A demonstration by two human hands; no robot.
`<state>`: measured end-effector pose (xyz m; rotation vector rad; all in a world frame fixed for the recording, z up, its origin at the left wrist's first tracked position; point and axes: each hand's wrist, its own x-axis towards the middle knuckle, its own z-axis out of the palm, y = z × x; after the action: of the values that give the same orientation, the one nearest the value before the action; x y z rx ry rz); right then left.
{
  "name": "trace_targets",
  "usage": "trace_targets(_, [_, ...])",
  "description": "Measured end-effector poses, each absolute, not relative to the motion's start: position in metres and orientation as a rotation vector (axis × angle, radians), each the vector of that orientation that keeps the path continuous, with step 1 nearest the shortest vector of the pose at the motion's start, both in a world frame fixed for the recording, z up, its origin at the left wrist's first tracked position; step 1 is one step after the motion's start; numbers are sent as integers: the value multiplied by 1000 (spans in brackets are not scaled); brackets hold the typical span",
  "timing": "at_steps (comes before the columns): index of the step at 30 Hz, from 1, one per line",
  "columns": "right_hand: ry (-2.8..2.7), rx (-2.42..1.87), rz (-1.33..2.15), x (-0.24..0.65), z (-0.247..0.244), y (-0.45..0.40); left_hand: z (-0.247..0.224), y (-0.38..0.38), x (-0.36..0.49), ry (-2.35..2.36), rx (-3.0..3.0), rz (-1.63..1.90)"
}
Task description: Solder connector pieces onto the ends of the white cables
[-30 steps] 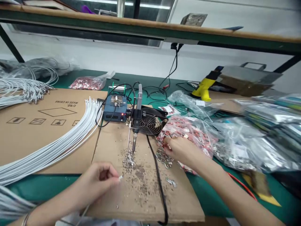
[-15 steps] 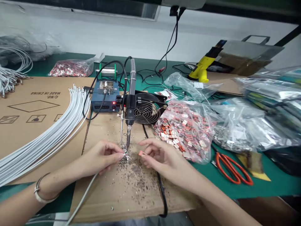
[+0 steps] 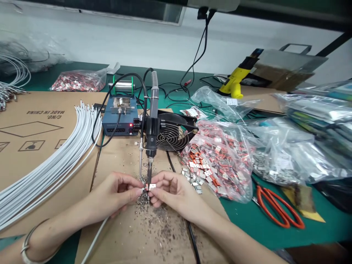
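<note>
My left hand (image 3: 115, 194) pinches the stripped end of a white cable (image 3: 95, 240), which trails down toward me. My right hand (image 3: 173, 194) pinches a small red-and-white terminal (image 3: 151, 187) against that cable end. Both sets of fingertips meet just below the tip of a soldering iron (image 3: 150, 139), which is clamped upright in a stand. The tip almost reaches the terminal, but I cannot tell if they touch. Beneath my hands lies a scatter of dark solder debris (image 3: 143, 201) on a cardboard sheet (image 3: 118, 157).
A soldering station (image 3: 119, 121) and a black-framed fan (image 3: 176, 135) stand behind the iron. To the right lie a plastic bag of red terminals (image 3: 217, 161), loose metal terminals (image 3: 191, 179), orange-handled scissors (image 3: 277, 209) and more bags. A bundle of white cables (image 3: 55, 172) lies left.
My hands have closed together at the iron tip, bringing the terminal in my right hand to the cable end in my left. The view has also shifted slightly.
</note>
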<state>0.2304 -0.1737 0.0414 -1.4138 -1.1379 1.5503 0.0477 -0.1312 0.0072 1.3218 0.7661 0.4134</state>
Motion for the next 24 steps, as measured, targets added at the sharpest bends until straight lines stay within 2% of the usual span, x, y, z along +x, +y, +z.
trace_targets(24, [-1135, -1452, 1545, 230, 47, -174, 16, -128, 43, 749, 1272, 303])
